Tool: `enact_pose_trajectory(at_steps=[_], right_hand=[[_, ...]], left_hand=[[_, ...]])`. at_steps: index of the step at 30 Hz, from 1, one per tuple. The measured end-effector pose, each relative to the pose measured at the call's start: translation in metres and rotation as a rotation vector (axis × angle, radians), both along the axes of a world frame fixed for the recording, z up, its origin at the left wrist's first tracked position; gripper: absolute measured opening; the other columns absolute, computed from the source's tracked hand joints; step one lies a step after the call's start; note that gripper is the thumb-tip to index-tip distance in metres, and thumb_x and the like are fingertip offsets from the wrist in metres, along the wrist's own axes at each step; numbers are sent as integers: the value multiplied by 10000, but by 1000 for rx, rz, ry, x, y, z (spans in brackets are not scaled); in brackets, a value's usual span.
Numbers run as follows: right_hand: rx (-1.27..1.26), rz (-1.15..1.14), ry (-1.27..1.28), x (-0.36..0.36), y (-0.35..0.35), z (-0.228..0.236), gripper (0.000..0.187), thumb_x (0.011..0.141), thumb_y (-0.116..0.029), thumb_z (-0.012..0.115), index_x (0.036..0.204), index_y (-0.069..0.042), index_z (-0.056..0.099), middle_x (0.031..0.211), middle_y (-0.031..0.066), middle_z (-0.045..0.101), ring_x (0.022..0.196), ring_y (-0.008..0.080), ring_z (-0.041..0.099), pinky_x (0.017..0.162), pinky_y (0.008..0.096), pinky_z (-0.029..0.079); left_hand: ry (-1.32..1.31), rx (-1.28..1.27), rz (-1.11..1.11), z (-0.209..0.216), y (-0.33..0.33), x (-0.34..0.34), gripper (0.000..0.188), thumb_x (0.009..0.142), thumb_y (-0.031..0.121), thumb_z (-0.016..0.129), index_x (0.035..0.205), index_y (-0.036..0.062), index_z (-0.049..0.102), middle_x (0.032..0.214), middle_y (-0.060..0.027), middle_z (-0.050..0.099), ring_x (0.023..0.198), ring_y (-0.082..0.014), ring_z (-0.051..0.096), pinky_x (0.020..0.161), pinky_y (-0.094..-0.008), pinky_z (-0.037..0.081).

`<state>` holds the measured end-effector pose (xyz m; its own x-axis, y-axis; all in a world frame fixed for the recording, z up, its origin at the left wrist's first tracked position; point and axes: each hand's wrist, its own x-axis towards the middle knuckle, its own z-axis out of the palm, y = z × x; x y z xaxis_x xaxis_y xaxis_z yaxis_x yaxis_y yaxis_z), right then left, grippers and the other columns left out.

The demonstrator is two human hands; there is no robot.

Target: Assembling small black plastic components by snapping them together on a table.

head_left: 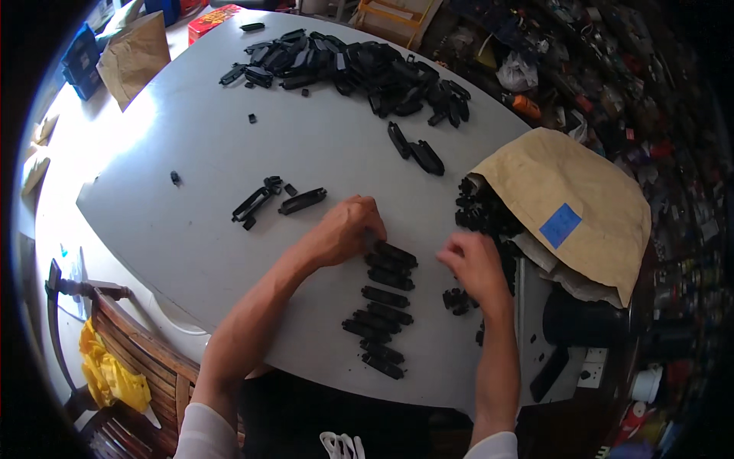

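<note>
My left hand point(348, 228) is curled knuckles-up over the top end of a column of flat black plastic bars point(382, 310), fingertips touching the uppermost bar, though I cannot tell whether they actually pinch it. My right hand point(475, 264) hovers just right of the same end, fingers loosely bent and, as far as I can see, holding nothing. The column runs toward me in a slanted row of about 9 bars lying close together on the grey table point(191, 229); I judge these as the finished or sorted part of the work. A far larger heap of black parts point(359, 65) lies along the far edge, and more small black pieces spill from the mouth of a brown paper bag point(566, 199) just right of my right hand, so I reckon most of the job is left. A little clump of black bits point(457, 300) sits below my right hand. Left of my left hand lie a few loose bars point(277, 200), and 2 more bars point(417, 151) rest midway to the heap. Nothing stands between my hands and the column; the bag crowds the right side. A wooden chair point(130, 329) with a yellow cloth point(111, 371) stands at the lower left.
</note>
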<state>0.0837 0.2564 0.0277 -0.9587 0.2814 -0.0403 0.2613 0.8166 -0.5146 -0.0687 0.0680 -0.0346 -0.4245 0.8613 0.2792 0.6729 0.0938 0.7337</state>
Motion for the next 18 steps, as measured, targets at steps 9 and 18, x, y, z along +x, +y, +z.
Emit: enact_pose_trajectory(at_steps=[9, 18], right_hand=[[456, -7, -207, 54, -21, -18, 153, 774, -60, 676, 749, 35, 558, 844, 229, 585, 748, 379, 611, 659, 444, 490], [11, -105, 112, 29, -13, -11, 133, 792, 12, 630, 864, 35, 521, 800, 146, 587, 706, 289, 623, 627, 367, 503]], left_hand=[[313, -345, 655, 64, -44, -7, 122, 756, 96, 657, 845, 20, 622, 885, -119, 553, 897, -275, 552, 727, -392, 463], [489, -249, 539, 26, -20, -9, 65, 738, 35, 602, 768, 32, 544, 855, -111, 528, 867, -300, 540, 691, -412, 452]])
